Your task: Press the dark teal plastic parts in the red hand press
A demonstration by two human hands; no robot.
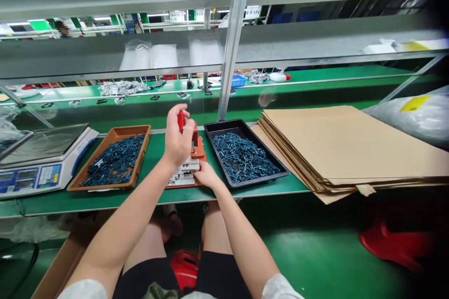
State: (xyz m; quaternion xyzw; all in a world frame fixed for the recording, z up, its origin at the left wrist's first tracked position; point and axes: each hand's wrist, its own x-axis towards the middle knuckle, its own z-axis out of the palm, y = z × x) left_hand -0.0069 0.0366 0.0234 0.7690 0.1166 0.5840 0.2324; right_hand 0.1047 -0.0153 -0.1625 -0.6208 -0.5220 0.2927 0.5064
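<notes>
My left hand (178,138) is wrapped round the red handle (181,121) of a small hand press (198,149) with an orange frame. Low on the press's right side, my right hand (206,175) has its fingers closed against the pale metal fixture block (187,170). Whatever sits between those fingertips is hidden or too small to name. Left of the press lies a brown tray (142,161) of small dark-blue parts (117,159). To the right is a black tray (229,182) holding many slim blue-green pieces (245,156).
A digital scale (38,168) stands at the left end of the green bench (154,149). Stacked cardboard sheets (351,149) overhang the front edge at right. A metal post (233,46) rises behind the press, and a shelf (298,39) with plastic bags (163,56) crosses above.
</notes>
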